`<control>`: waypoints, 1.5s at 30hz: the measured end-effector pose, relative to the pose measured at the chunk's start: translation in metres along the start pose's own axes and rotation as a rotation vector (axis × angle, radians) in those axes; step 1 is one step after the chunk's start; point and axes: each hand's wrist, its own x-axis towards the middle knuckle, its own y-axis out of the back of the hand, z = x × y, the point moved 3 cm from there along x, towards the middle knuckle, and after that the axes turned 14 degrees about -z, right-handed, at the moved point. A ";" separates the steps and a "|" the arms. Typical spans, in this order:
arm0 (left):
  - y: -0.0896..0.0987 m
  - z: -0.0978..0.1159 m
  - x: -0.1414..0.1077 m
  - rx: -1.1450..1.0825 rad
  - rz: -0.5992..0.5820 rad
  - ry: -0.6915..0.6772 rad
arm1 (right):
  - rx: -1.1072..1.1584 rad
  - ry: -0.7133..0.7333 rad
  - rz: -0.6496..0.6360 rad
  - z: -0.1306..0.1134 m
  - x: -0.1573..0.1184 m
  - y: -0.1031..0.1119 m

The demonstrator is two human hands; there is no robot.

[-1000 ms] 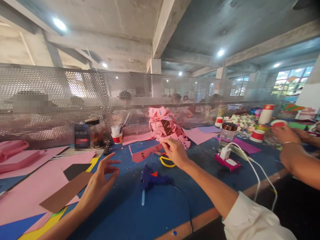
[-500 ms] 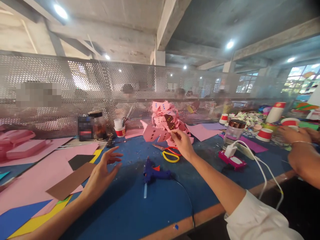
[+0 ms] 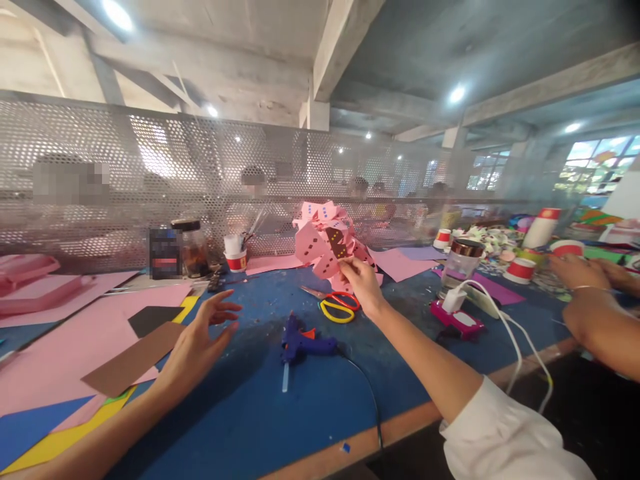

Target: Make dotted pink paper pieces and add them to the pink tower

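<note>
A pink paper construction [image 3: 325, 233], with dotted flaps and one dark brown piece, stands toward the back of the blue table [image 3: 240, 413]. My right hand [image 3: 361, 283] pinches the edge of one of its dotted flaps at the front. My left hand [image 3: 213, 330] hovers over the table with its fingers apart and nothing in them. Between my hands lies a blue glue gun [image 3: 305, 344] with a clear glue stick and a black cord. Scissors [image 3: 339, 308] with red and yellow handles lie just below the paper construction.
Pink sheets [image 3: 100, 333], a brown strip [image 3: 133, 360] and coloured paper cover the left. Behind stand a lidded jar [image 3: 195, 253] and a cup [image 3: 236, 260] of tools. At right are another jar [image 3: 460, 263], a charger on a pink power strip [image 3: 457, 320] and a person's hands [image 3: 583, 273].
The dotted flap at the front left of the pink construction has swung up and inward, closer to its body. My left hand stays nearly still; the whole view has shifted slightly.
</note>
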 end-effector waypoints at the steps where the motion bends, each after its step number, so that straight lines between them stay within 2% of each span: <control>1: 0.000 0.000 0.000 0.000 -0.003 0.001 | -0.008 0.006 0.003 0.001 0.000 0.000; 6: 0.000 0.003 -0.001 0.022 -0.038 0.005 | -0.076 0.038 -0.019 -0.001 -0.001 0.000; 10: 0.002 0.003 -0.001 0.014 -0.014 -0.005 | -0.173 0.075 -0.035 -0.005 -0.005 -0.001; 19: 0.003 0.003 0.002 0.028 0.001 -0.020 | -0.488 0.169 0.019 -0.010 -0.006 0.002; 22: 0.002 0.000 0.003 0.026 0.023 -0.033 | -0.562 0.189 0.033 -0.014 -0.001 0.008; 25: 0.002 0.000 0.002 0.023 0.022 -0.034 | -0.620 0.182 0.049 -0.023 0.010 0.024; 30: 0.003 -0.002 0.003 0.039 0.002 -0.035 | -0.724 0.074 0.036 -0.027 0.027 0.066; 35: 0.001 -0.014 0.006 0.020 -0.004 -0.060 | -0.804 -0.122 -0.022 0.002 0.028 0.098; 40: 0.000 -0.013 0.006 0.030 -0.017 -0.061 | -0.846 -0.288 -0.060 0.034 0.022 0.110; 45: 0.002 -0.011 0.007 0.033 -0.031 -0.036 | -0.890 -0.370 -0.086 0.049 0.021 0.111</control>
